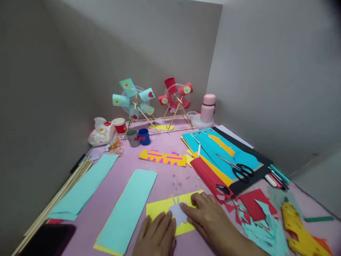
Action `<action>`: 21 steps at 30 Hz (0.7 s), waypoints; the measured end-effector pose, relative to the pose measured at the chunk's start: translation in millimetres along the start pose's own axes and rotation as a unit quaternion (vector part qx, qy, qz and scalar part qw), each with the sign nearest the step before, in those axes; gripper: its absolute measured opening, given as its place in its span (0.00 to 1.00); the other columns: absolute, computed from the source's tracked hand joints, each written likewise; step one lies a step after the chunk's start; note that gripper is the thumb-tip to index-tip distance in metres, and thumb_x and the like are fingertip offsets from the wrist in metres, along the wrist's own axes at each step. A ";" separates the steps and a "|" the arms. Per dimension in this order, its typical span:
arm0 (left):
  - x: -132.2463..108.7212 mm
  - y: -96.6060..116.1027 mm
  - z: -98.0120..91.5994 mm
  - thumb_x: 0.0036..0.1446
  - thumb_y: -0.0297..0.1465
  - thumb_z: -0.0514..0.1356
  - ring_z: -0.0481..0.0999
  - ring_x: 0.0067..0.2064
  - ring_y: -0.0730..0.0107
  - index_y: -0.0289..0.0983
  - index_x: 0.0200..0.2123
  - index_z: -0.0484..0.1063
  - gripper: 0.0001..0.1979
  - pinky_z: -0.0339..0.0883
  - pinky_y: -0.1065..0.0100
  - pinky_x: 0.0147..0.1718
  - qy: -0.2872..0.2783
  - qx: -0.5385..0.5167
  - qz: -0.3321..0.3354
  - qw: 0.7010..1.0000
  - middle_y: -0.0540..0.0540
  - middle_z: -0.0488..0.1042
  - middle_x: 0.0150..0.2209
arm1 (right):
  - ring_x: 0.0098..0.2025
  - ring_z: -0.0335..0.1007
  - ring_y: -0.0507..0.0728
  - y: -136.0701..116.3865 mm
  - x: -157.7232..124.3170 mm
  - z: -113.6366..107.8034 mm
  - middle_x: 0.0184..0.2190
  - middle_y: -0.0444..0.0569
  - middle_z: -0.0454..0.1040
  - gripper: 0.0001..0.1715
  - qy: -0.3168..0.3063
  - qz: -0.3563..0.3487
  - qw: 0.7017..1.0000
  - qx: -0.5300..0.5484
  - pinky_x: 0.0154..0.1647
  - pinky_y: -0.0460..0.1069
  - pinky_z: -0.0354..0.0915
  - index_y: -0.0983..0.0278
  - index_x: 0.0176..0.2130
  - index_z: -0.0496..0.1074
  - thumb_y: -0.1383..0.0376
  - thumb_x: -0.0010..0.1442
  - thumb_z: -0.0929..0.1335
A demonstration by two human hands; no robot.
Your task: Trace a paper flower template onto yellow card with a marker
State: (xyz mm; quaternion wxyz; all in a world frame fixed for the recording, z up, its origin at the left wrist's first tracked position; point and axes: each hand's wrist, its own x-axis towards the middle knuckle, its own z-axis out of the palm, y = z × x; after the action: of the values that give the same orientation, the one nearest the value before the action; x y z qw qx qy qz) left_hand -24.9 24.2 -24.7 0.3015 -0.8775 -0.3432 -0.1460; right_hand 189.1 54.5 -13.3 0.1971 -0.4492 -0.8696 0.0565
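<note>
A pale lavender butterfly-shaped paper cutout lies on a yellow sheet of paper near the front of the table. My left hand lies flat over the sheet's lower left part, its fingertips at the cutout's left wing. From the right, my right hand presses a fingertip on the cutout's right wing, while its other fingers rest bent on the yellow sheet. Neither hand grips anything. To the left of the sheet is a light teal paper strip with a yellow edge beneath it.
Two paper-bladed wheels, teal and red, stand on stick frames behind. Scissors lie on coloured sheets at right. A yellow glue gun and paper scraps are nearer. A phone lies front left.
</note>
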 end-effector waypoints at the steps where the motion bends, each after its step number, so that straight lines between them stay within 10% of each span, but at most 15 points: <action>1: 2.4 -0.5 -1.5 0.62 0.32 0.50 0.79 0.38 0.69 0.40 0.41 0.73 0.13 0.71 0.66 0.33 0.004 -0.011 -0.004 1.000 0.52 0.80 0.41 | 0.34 0.64 0.57 -0.4 0.4 -0.7 0.33 0.46 0.71 0.16 0.000 0.001 1.000 0.001 0.33 0.49 0.57 0.53 0.45 0.69 0.68 0.57 0.69; 11: 16.3 -0.5 -10.0 0.59 0.34 0.54 0.77 0.39 0.66 0.39 0.44 0.71 0.11 0.69 0.64 0.39 0.004 -0.109 -0.066 0.992 0.48 0.79 0.41 | 0.36 0.64 0.57 -0.6 1.2 -1.2 0.34 0.44 0.72 0.16 -0.004 0.006 1.000 0.000 0.33 0.49 0.56 0.52 0.45 0.70 0.67 0.56 0.70; 21: 2.2 -9.9 30.4 0.63 0.38 0.48 0.77 0.41 0.72 0.41 0.42 0.72 0.15 0.69 0.72 0.37 0.071 -0.050 0.011 0.996 0.50 0.79 0.41 | 0.30 0.63 0.55 5.0 5.7 7.7 0.30 0.42 0.71 0.19 0.102 -0.061 0.992 -0.053 0.28 0.48 0.52 0.53 0.42 0.69 0.64 0.50 0.73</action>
State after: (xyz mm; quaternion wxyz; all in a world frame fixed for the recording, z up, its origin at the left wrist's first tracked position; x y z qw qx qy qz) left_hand -28.5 50.2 -43.0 0.2828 -0.8826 -0.3034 -0.2214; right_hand 186.8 62.6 -20.1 0.2636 -0.4088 -0.8724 -0.0474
